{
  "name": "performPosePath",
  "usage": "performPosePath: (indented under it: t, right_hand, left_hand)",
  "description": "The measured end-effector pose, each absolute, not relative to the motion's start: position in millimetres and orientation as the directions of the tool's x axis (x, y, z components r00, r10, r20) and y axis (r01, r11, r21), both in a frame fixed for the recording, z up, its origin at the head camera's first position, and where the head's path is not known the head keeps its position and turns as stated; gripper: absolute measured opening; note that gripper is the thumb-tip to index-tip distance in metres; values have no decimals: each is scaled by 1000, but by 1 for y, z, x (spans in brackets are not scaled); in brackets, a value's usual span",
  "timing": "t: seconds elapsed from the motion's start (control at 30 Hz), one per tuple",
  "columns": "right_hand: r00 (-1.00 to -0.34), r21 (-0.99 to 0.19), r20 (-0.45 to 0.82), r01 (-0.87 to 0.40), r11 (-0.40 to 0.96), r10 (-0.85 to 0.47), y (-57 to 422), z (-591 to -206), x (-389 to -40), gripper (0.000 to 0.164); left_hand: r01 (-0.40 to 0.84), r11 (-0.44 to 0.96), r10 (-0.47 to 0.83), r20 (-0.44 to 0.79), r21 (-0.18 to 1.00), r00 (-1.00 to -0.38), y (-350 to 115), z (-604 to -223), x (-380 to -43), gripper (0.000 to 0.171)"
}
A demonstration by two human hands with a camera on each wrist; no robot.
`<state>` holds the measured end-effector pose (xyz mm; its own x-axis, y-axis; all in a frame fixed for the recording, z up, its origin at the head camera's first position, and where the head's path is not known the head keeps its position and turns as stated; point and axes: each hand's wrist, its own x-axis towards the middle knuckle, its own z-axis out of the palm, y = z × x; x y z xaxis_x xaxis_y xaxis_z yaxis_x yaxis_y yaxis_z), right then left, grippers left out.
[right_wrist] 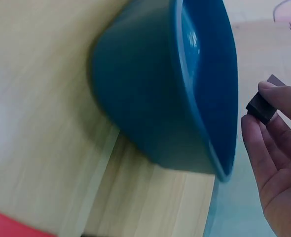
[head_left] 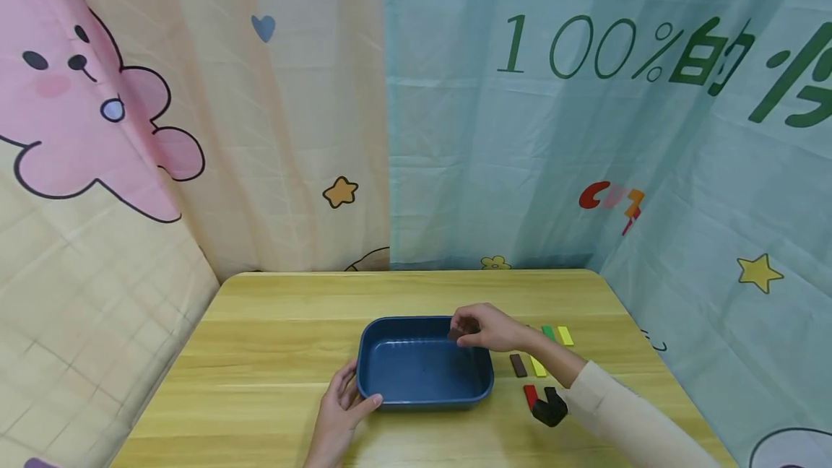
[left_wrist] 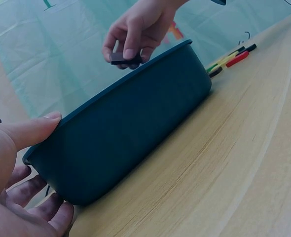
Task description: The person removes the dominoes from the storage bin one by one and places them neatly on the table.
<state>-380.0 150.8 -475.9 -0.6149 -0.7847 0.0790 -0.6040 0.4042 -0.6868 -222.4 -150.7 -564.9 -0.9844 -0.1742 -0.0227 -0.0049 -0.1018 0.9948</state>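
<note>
The right hand (head_left: pixel 486 328) reaches in from the bench's right edge, wrist raised, fingers (left_wrist: pixel 130 49) curled down to pinch a small dark brown block (left_wrist: pixel 126 59) above the far right corner of the blue tray (head_left: pixel 422 396). The block lies flat, its long axis roughly level. The left hand (head_left: pixel 341 403) cups the tray's near left corner, thumb on the rim, fingers (left_wrist: pixel 37 197) spread along the bench (head_left: pixel 260 352). Coloured blocks (head_left: pixel 539 363) lie right of the tray.

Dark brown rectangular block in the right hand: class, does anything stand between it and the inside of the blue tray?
Nothing visible does. The right hand pinches the dark brown rectangular block above the rim of the open blue plastic tray.
</note>
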Motion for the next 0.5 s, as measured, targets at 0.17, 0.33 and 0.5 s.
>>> performPosePath:
  t: [0.17, 0.33, 0.5]
  right_hand:
    - [-664, -717, 96, -563, 411, -742, 167, -478, -376, 18]
    - [-685, -727, 126, -556, 403, -718, 180, -482, -375, 27]
    - [-703, -735, 138, -545, 404, -698, 190, -485, -370, 26]
  left_hand:
    - [-20, -112, -173, -40, 993, -984, -150, -565, -223, 86]
    - [-3, -109, -173, -22, 994, -985, -151, -566, -224, 85]
    - [-12, -106, -172, -31, 994, -985, -152, -565, -225, 86]
